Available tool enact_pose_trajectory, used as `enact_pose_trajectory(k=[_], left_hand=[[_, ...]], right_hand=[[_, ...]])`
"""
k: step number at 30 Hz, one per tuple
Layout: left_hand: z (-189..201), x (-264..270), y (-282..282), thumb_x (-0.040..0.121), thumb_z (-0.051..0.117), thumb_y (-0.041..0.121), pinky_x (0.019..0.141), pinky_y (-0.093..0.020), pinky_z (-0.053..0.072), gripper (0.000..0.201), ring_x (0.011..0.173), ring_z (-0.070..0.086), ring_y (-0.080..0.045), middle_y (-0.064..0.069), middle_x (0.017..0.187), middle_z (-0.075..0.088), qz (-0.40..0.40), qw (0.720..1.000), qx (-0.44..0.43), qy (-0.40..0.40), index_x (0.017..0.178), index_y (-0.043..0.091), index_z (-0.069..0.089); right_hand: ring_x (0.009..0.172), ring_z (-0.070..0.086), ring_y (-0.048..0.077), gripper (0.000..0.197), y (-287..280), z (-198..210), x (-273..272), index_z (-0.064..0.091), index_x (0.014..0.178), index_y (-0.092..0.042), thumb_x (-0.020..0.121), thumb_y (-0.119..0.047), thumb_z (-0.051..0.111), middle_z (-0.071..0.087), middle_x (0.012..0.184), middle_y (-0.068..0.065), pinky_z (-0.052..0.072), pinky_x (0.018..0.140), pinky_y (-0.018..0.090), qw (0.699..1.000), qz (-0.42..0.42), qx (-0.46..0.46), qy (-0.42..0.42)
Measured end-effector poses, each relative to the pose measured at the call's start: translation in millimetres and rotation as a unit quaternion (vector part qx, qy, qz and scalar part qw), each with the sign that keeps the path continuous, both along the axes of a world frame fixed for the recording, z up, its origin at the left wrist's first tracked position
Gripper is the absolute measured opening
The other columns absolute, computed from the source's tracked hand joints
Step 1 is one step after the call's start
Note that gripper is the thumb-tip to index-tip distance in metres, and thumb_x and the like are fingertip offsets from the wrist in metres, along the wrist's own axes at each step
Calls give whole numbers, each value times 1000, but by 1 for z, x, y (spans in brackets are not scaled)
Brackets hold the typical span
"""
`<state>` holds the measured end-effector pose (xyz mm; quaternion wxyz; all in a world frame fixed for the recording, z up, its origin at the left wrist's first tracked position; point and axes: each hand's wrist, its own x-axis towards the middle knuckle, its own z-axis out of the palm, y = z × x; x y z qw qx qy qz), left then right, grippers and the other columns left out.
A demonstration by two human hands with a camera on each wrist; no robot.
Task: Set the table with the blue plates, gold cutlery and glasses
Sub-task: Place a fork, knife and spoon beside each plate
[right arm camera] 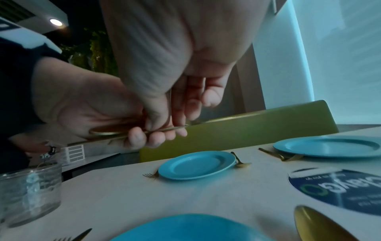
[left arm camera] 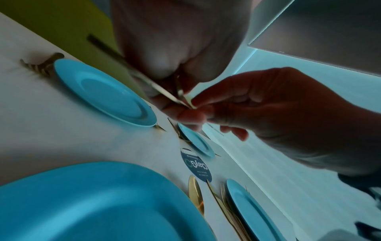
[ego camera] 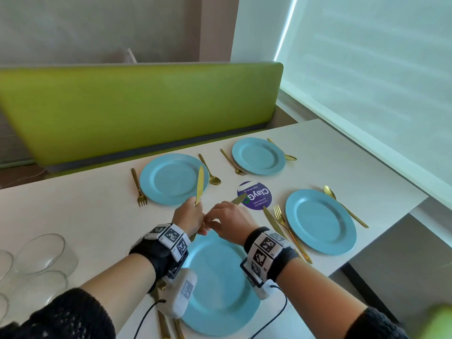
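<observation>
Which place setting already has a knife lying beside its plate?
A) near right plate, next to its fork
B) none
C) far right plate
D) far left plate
A: a gold knife lies on the table beside the fork left of the near right plate; the two far plates have only a fork and a spoon each.

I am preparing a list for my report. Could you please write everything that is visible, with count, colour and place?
Plates: four, blue, spread on the table.
Knives in hand: two, gold, above the near plate.
Knife on table: one, gold, left of the right plate.
Forks: at least three, gold, beside plates.
Spoons: at least three, gold, beside plates.
Glasses: several, clear, near left corner.
Sticker: one, purple, table centre.
Table: one, white.
Bench: one, green, behind table.
Left hand: grip on one knife.
Right hand: grip on the other knife.
</observation>
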<state>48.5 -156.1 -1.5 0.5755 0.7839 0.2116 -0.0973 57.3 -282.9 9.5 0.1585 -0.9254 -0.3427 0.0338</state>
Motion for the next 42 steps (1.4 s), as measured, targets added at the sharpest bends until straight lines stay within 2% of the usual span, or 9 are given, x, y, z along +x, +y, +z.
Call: enact_pose_trajectory(k=[9,12,17,22,24,25,27,29,42], left_hand=[[-3,61,18,97,33,31,78,-48,57,27,84,67,-41,-18,100,64,2,996,89,0,102,11,51],[-1,83,25,99,34,27,69,-40,58,27,81,66,-34,-16,99,66,57,996,65,1,107,9,53],[-3,119,58,100,31,23,91,-39,44,34,112,56,-38,-20,115,66,192,971,142,-13,125,5,47],[-14,135,86,100,33,19,101,-41,39,34,115,57,-35,-16,114,68,257,955,143,-35,126,1,44],[-21,139,91,100,34,19,94,-41,48,29,93,66,-30,-12,99,72,274,956,94,-50,120,3,46],[-24,141,92,100,34,18,78,-36,54,24,76,66,-28,-9,91,70,281,956,63,-51,116,5,46],[-31,144,94,101,34,17,48,-25,48,13,55,56,-20,-3,76,63,277,959,27,-43,107,11,43],[-40,147,97,101,34,17,35,-18,40,12,52,50,-16,1,70,57,263,964,21,-36,104,12,44],[-61,170,103,100,38,22,47,-23,33,15,55,47,-14,2,74,55,223,974,10,-23,101,11,47]], right_hand=[[107,58,21,22,20,10,76,66,111,-22,94,-24,53,60,112,1,50,83,36,990,53,-120,49],[103,59,21,19,25,8,106,69,103,-22,92,-22,53,62,108,-1,44,76,29,989,49,-130,60],[102,61,26,20,16,-4,170,70,100,-20,89,-20,53,66,108,4,53,83,35,981,-93,-145,86],[94,65,28,23,8,-34,230,68,101,-10,89,-18,51,69,102,9,54,77,32,943,-298,-73,127],[95,64,30,23,9,-44,244,65,101,-5,88,-15,49,68,102,12,47,69,29,927,-337,-76,148],[95,64,31,23,10,-49,250,65,100,-3,87,-14,49,67,102,13,44,67,28,921,-347,-82,159],[88,62,31,22,13,-57,259,64,100,-1,87,-12,50,65,94,14,42,66,27,909,-364,-90,180],[78,56,28,20,18,-64,267,64,98,-1,86,-10,50,58,85,11,43,66,27,898,-388,-74,194],[99,65,34,22,36,-79,293,64,102,2,89,-8,51,67,106,18,52,79,36,884,-423,-23,195]])
